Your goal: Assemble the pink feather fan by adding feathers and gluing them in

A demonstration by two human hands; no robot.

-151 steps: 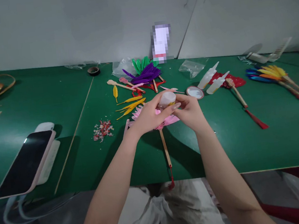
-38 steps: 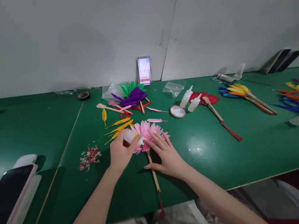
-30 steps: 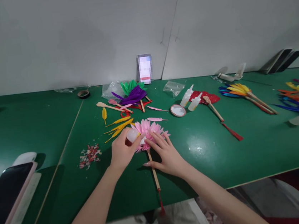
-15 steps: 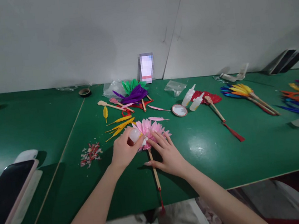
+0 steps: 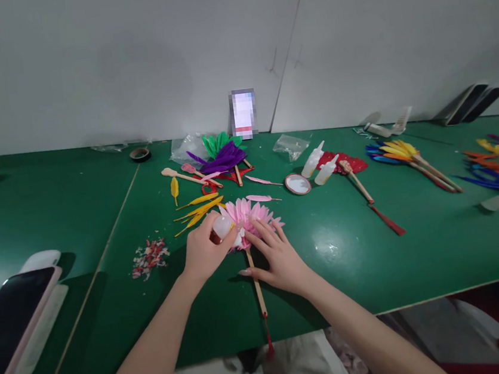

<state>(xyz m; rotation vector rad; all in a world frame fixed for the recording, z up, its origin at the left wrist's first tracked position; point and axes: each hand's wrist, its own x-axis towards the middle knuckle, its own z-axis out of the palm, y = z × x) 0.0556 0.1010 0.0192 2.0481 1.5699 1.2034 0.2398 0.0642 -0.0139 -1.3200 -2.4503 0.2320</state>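
A pink feather fan (image 5: 259, 212) lies on the green table, its wooden handle (image 5: 258, 288) pointing towards me and ending in a red tassel (image 5: 270, 344). My left hand (image 5: 204, 246) is closed round a small white bottle (image 5: 222, 226), tilted over the lower part of the feathers. My right hand (image 5: 279, 255) rests with fingers spread on the fan, its fingertips beside the bottle's tip and its thumb across the handle. The fingers partly hide the middle of the fan.
Yellow feathers (image 5: 200, 210) and red-white scraps (image 5: 150, 258) lie left. Behind are a purple fan (image 5: 225, 156), a round dish (image 5: 298, 184) and two white bottles (image 5: 312, 159) (image 5: 326, 170). A red fan (image 5: 352, 163) and phone (image 5: 17, 321) flank the hands.
The whole view has shifted slightly. Both hands stay at the fan in nearly the same pose.
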